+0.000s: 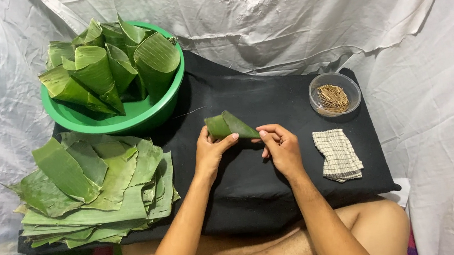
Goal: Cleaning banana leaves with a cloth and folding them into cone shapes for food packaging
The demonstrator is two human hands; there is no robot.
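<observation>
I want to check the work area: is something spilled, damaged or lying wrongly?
Nothing stands out. Both hands, left and right, hold a rolled leaf; the leaf pile, green basin, stick bowl and cloth sit tidy.

Both hands (246, 145) together, fingers pinched, forearms converging.

Soft, even light from overhead, faint shadows beneath the hands, sharp focus throughout, no glare or blur.

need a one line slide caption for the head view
Both hands, left hand and right hand, hold a rolled leaf cone over a black cloth, between a green basin and a bowl of sticks.
</observation>
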